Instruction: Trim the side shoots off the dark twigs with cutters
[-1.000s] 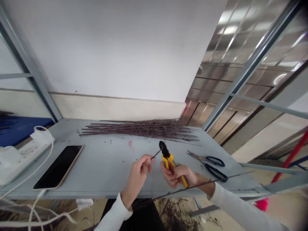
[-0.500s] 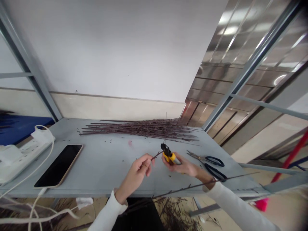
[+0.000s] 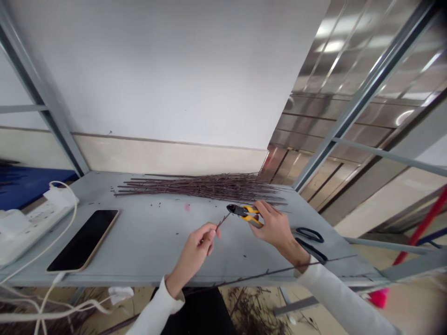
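Between its fingertips my left hand (image 3: pixel 199 246) pinches a thin brown twig (image 3: pixel 222 221), whose short end points up and to the right. My right hand (image 3: pixel 274 226) is closed around yellow-and-grey diagonal cutters (image 3: pixel 240 211). Their dark jaws lie at the tip of the twig; whether they touch it I cannot tell. A long twig (image 3: pixel 258 275) runs along the table's front edge and over my right wrist. Behind both hands lies a bundle of brown twigs (image 3: pixel 206 185). Black-handled scissors (image 3: pixel 310 235) rest beside my right wrist, their blades mostly hidden.
On the left of the grey table (image 3: pixel 146 232) lie a phone (image 3: pixel 84 239) with a cable and a white power strip (image 3: pixel 38 223). Small twig bits are scattered on the tabletop. Metal frame posts (image 3: pixel 335 135) rise at both sides. More twigs (image 3: pixel 256 307) lie on the floor.
My right hand has turned the cutters from upright to lying sideways, jaws pointing left at the twig. My left hand has shifted slightly left and down with the twig.
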`<state>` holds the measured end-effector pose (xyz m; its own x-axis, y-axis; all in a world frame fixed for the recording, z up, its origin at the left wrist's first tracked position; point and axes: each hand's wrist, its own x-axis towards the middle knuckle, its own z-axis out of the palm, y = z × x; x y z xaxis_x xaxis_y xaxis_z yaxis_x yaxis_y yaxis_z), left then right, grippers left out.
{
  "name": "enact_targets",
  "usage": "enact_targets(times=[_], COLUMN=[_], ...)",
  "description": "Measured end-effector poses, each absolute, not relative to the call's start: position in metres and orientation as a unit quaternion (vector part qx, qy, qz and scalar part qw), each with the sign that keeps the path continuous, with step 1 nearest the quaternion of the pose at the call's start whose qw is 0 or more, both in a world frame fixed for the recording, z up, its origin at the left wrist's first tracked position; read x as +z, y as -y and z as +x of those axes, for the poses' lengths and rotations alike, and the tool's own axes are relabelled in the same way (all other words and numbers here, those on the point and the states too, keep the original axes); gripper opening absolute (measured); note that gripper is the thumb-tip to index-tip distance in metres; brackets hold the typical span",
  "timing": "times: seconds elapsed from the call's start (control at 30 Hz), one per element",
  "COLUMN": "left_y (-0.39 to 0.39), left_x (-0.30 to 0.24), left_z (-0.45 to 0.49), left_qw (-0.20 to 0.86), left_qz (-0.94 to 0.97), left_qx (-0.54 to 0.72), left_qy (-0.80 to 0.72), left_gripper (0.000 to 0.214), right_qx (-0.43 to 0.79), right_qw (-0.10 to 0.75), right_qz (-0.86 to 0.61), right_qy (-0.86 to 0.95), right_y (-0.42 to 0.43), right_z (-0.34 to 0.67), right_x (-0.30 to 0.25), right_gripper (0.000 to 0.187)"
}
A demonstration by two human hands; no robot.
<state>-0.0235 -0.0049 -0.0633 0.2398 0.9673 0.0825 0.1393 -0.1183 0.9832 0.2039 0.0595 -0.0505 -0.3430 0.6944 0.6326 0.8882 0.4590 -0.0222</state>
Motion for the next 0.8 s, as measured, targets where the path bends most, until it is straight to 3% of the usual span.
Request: enact_targets(times=[0.07, 0.23, 0.33, 0.53, 0.67, 0.8], left_y=[0.007, 0.007, 0.004, 0.000, -0.003, -0.003], left_x=[-0.065, -0.069, -0.070, -0.077, -0.076, -0.061], left_z=[-0.017, -0.009, -0.009, -0.006, -0.013, -0.026], left_qw=[0.495, 0.457, 0.408, 0.385, 0.529, 0.721], left_qz=[0.600, 0.588, 0.590, 0.599, 0.606, 0.521], left_qx=[0.432, 0.457, 0.470, 0.473, 0.428, 0.317], left_qy=[-0.457, -0.486, -0.514, -0.518, -0.411, -0.330], left_gripper=[0.033, 0.033, 0.034, 0.032, 0.035, 0.036], right_qx=[-0.112, 0.149, 0.240, 0.408, 0.405, 0.297], right_qw=[0.299, 0.333, 0.315, 0.261, 0.240, 0.266], right_qz=[-0.522, -0.531, -0.491, -0.379, -0.335, -0.360], right_qy=[0.791, 0.765, 0.776, 0.788, 0.816, 0.844], right_y=[-0.060, -0.061, -0.057, -0.048, -0.051, -0.058], right_z=[0.201, 0.189, 0.180, 0.170, 0.173, 0.178], right_x=[-0.053, -0.060, -0.069, -0.083, -0.075, -0.060], right_gripper=[0.018, 0.020, 0.011, 0.012, 0.012, 0.012])
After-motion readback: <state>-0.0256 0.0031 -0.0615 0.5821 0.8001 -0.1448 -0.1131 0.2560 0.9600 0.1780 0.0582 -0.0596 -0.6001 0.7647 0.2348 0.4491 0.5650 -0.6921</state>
